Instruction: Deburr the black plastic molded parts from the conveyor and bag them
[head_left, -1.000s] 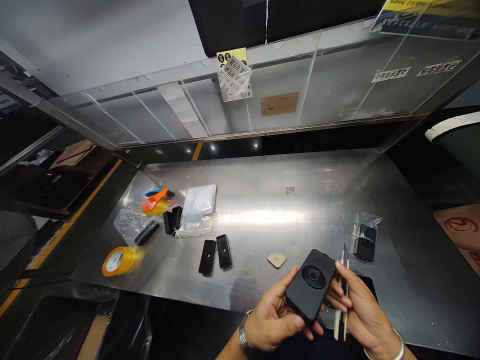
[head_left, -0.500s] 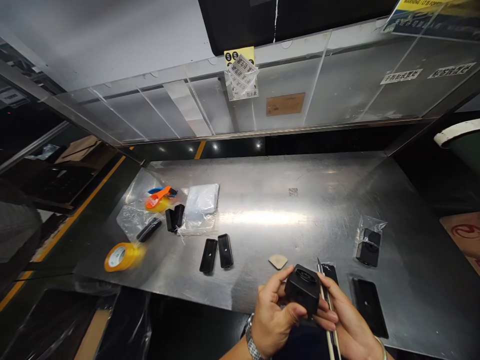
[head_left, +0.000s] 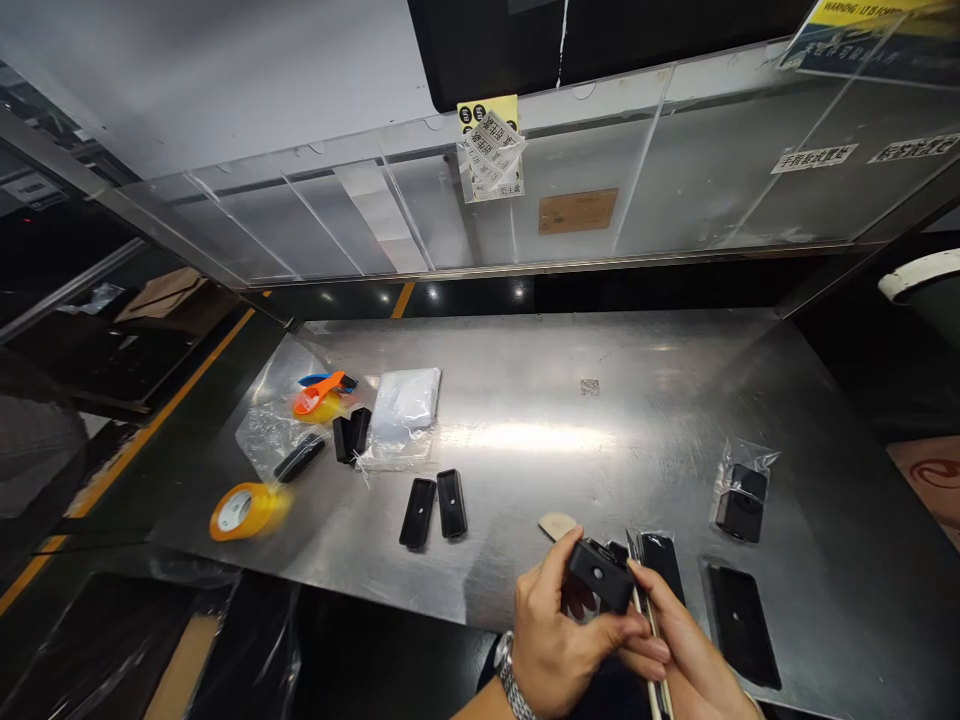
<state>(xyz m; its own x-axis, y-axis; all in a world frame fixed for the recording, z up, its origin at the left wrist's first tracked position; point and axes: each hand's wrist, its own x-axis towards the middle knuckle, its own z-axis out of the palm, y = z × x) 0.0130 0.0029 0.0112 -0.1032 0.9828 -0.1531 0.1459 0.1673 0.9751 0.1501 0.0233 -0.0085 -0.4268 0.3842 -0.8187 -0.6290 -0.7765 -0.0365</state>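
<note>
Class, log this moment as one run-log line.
left hand: gripping black box | right hand: holding thin tools beside it | table: tape roll left, bagged box right

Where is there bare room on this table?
Widest: table between the plastic bundle and bagged black device, around the printed code. Smaller: between the paired black trays and tan piece. Crowded: the left end, around the tape roll, and the near edge, around the left hand and right hand.

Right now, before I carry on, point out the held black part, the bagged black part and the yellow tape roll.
Held black part (head_left: 604,581): head view, end face, near its pale round spot.
Bagged black part (head_left: 742,503): head view, middle of its dark face.
Yellow tape roll (head_left: 259,509): head view, outer wound surface.
</note>
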